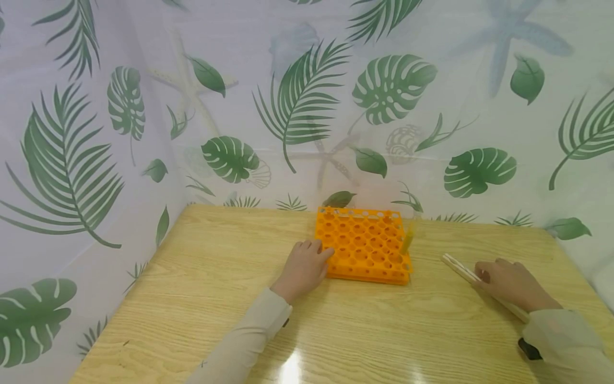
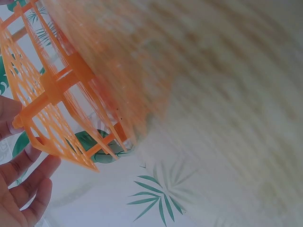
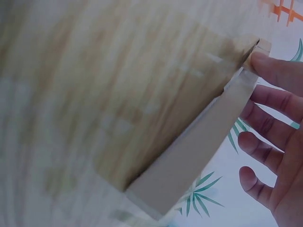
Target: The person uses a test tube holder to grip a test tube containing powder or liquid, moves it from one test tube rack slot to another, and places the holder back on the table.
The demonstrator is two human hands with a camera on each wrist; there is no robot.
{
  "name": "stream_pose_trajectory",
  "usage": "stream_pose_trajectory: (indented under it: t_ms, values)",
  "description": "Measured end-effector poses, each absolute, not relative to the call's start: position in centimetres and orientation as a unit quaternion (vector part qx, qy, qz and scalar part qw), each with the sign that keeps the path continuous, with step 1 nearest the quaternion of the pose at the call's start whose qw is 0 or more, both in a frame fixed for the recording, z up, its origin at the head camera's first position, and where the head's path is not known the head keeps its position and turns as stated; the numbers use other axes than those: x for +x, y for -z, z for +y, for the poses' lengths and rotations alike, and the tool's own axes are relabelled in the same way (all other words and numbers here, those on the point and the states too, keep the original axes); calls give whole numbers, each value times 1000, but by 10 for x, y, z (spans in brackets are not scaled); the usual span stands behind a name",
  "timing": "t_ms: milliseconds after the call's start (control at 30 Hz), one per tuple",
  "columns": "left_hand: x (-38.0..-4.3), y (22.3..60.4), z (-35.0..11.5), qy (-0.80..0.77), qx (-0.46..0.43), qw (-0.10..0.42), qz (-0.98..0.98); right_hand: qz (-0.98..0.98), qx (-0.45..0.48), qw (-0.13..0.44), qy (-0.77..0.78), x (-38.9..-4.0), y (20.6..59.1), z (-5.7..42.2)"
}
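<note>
An orange test tube rack (image 1: 361, 241) with rows of round holes stands on the table. One clear tube with yellow content (image 1: 407, 241) leans in its right end. My left hand (image 1: 303, 269) grips the rack's left end; in the left wrist view the thumb and fingertips (image 2: 49, 165) are at the corner of its perforated top plate. To the right, a long narrow beige cardboard box (image 3: 194, 146) lies slanting on the table. My right hand (image 1: 513, 282) pinches it, thumb on one side and index finger on the other, while the remaining fingers stay loosely bent.
The light wood-grain table (image 1: 364, 336) ends at a white curtain (image 1: 326, 122) printed with green leaves, hanging behind and to the left. A dark wrist device (image 1: 530, 349) shows under the right sleeve.
</note>
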State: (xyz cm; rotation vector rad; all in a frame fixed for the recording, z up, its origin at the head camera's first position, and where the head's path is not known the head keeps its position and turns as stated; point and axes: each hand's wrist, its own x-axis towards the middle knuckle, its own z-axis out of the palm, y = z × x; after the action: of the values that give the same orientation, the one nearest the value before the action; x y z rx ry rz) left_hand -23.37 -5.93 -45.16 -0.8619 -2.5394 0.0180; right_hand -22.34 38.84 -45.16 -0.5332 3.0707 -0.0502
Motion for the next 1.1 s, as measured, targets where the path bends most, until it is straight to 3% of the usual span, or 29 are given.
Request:
stream_pose_trajectory:
  t_ms: [1100]
  values:
    - [-231,449,-59,1,-312,226,-923,984,-173,36,39,-227,444,388]
